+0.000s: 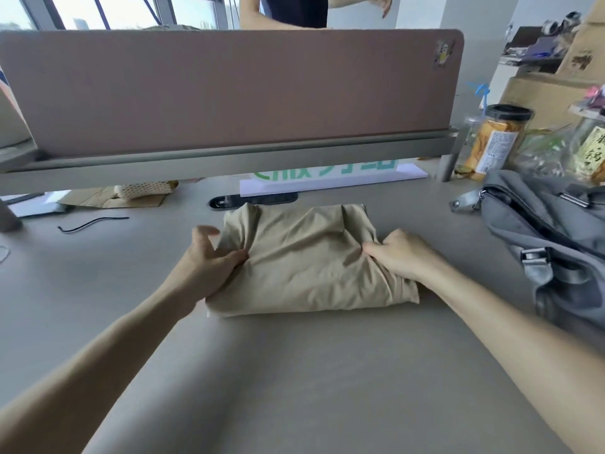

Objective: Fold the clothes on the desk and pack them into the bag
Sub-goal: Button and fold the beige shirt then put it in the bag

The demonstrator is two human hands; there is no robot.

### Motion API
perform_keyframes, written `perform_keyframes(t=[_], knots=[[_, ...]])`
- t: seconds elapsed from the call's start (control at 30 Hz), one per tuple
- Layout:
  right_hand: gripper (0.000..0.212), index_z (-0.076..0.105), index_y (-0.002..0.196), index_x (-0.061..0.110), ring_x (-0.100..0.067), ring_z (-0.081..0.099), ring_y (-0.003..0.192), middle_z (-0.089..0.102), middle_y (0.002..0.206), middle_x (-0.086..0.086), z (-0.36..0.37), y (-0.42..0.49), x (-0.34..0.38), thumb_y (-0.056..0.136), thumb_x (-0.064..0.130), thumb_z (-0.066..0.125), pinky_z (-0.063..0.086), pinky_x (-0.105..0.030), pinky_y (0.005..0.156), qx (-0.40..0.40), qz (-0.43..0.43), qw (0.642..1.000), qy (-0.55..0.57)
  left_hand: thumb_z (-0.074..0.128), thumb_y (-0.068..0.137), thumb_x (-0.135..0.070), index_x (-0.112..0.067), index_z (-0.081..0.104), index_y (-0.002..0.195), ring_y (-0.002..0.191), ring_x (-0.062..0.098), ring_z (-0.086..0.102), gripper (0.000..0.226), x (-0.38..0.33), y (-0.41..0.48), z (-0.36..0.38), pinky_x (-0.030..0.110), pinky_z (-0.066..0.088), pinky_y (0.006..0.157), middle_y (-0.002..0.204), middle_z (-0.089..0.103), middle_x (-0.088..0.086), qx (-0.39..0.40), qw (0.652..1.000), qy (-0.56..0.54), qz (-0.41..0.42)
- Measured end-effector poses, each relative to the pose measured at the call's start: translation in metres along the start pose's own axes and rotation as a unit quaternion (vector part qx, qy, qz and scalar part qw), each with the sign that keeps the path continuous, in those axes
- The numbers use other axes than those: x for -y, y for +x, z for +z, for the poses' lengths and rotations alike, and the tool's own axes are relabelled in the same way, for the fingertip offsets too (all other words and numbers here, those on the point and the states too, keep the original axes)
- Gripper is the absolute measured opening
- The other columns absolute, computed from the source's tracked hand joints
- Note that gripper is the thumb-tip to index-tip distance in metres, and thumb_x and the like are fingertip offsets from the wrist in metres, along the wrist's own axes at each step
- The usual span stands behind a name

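Our left hand [212, 257] presses open and our right hand [404, 253] clutches the folded beige cloth bundle [307, 267]; the grey fabric bag [537, 231] lies at three o'clock, nearest the right.

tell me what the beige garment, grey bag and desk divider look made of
Beige garment: thin matte cloth, perhaps cotton; it creases softly. Grey bag: matte woven fabric, maybe nylon, with shiny metal buckles. Desk divider: pinkish-brown panel, seemingly felt-covered; flat, no sheen.
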State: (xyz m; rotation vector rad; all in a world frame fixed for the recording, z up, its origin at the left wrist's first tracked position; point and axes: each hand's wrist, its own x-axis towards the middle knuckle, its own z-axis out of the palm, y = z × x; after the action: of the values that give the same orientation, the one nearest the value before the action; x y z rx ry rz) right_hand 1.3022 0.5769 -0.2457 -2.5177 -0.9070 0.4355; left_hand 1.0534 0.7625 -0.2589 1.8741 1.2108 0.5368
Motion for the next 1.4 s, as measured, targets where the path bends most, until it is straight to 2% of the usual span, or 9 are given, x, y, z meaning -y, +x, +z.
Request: perform_keyframes(t=[0.1,0.17,0.23,0.3,0.4,0.73,0.93,1.07,1.4], knots=[[0.035,0.054,0.099,0.016,-0.036,0.059,0.097,0.058,0.101,-0.009,-0.002,-0.007,0.017,0.081,0.045,0.059,0.046,-0.039,0.075,-0.141,-0.068,0.972,-0.174,0.064,0.083,-0.023,-0.021,0.035,0.137,0.115,0.038,0.052,0.062,-0.022,-0.006,-0.008,0.052,0.045,0.096,0.141,0.039,0.012,-0.125,0.941,0.226,0.219],[0.045,0.045,0.127,0.017,-0.038,0.051,0.112,0.049,0.123,-0.012,-0.003,-0.008,0.042,0.084,0.027,0.055,0.043,-0.046,0.087,-0.226,-0.177,0.943,-0.165,0.052,0.085,-0.014,-0.024,0.049,0.137,0.137,0.035,0.040,0.053,-0.047,-0.004,0.002,0.057,0.029,0.113,0.157,0.030,0.008,-0.097,0.892,0.276,0.344],[0.052,0.047,0.137,0.021,-0.035,0.047,0.123,0.048,0.138,-0.010,0.007,-0.007,0.068,0.086,0.025,0.043,0.041,-0.047,0.099,-0.248,-0.299,0.914,-0.118,0.035,0.095,-0.030,-0.032,0.052,0.137,0.147,0.027,0.029,0.046,-0.058,-0.002,0.021,0.053,0.018,0.117,0.158,0.034,-0.002,-0.011,0.857,0.327,0.398],[0.050,0.045,0.143,0.030,-0.029,0.037,0.138,0.040,0.152,-0.005,0.029,-0.002,0.080,0.095,0.039,0.032,0.031,-0.048,0.111,-0.143,-0.324,0.923,-0.148,0.014,0.101,-0.049,-0.039,0.039,0.146,0.148,0.016,0.023,0.053,-0.047,0.005,0.038,0.050,0.013,0.115,0.159,0.030,-0.012,0.043,0.850,0.379,0.363],[0.052,0.033,0.148,0.039,-0.021,0.026,0.145,0.029,0.159,0.003,0.058,0.013,0.062,0.099,0.053,0.024,0.017,-0.046,0.118,-0.017,-0.245,0.955,-0.168,0.015,0.104,-0.053,-0.042,0.021,0.155,0.151,0.004,0.003,0.053,-0.027,0.023,0.047,0.053,-0.009,0.117,0.166,0.010,-0.016,0.074,0.875,0.409,0.249],[0.075,0.014,0.152,0.050,-0.023,0.013,0.150,0.014,0.164,0.006,0.049,0.023,0.049,0.084,0.082,0.020,0.009,-0.064,0.115,0.038,-0.121,0.982,-0.143,0.022,0.099,-0.064,-0.040,0.020,0.157,0.153,0.008,-0.004,0.062,-0.022,0.042,0.049,0.056,-0.015,0.118,0.167,0.004,-0.014,0.083,0.892,0.389,0.216],[0.082,0.013,0.153,0.049,-0.023,0.014,0.151,0.015,0.165,0.004,0.049,0.020,0.048,0.080,0.085,0.023,0.015,-0.052,0.119,0.044,-0.110,0.985,-0.122,0.028,0.094,-0.073,-0.042,0.016,0.157,0.153,0.014,-0.013,0.071,-0.005,0.050,0.037,0.063,-0.007,0.117,0.166,-0.003,-0.017,0.056,0.914,0.355,0.188],[0.081,0.014,0.154,0.046,-0.021,0.013,0.151,0.016,0.164,0.003,0.045,0.004,0.046,0.083,0.084,0.023,0.014,-0.047,0.120,0.041,-0.100,0.987,-0.119,0.003,0.058,-0.106,-0.052,0.014,0.154,0.154,0.025,-0.009,0.110,0.013,0.065,0.033,0.061,0.009,0.120,0.167,-0.004,-0.014,0.123,0.913,0.351,0.166],[0.096,0.015,0.154,0.044,-0.020,0.012,0.151,0.018,0.164,0.003,0.048,-0.066,0.014,0.070,0.091,0.017,0.014,-0.048,0.121,0.022,-0.064,0.994,-0.086,0.012,0.048,-0.110,-0.046,0.023,0.154,0.155,0.026,-0.002,0.125,0.009,0.006,0.038,0.048,0.011,0.123,0.168,-0.001,-0.008,0.149,0.925,0.303,0.177]])
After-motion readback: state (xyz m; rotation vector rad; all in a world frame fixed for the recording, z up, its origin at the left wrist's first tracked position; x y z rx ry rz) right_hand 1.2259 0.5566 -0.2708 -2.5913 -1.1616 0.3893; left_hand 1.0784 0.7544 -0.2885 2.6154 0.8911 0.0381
